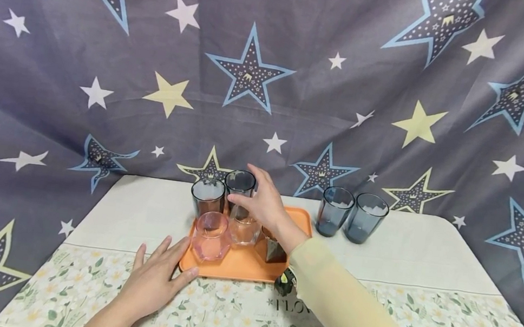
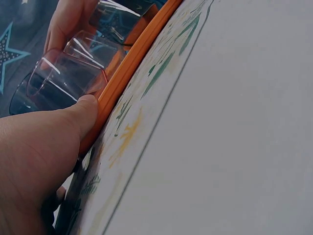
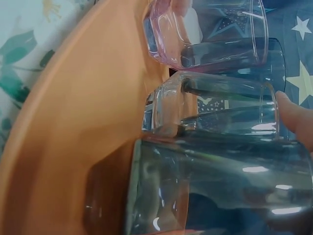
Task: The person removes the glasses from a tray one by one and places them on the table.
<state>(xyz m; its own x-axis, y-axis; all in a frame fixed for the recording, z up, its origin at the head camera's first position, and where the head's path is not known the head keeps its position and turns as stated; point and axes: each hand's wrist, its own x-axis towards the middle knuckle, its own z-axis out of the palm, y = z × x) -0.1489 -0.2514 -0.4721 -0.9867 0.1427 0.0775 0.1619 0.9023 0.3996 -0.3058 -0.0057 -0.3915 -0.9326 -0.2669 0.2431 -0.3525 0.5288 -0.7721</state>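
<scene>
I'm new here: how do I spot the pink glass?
On the table lies an orange tray. At its left side, nearest the left hand, stands the pink glass. Its rosy tint sets it apart from the clear glass beside it and dark glass behind.

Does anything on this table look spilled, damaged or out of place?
Nothing looks spilled or visibly damaged. Only the two translucent blue tumblers stand out a little: they're on the white and floral tablecloth, off the rectangular orange tray where several other tumblers are grouped.
</scene>
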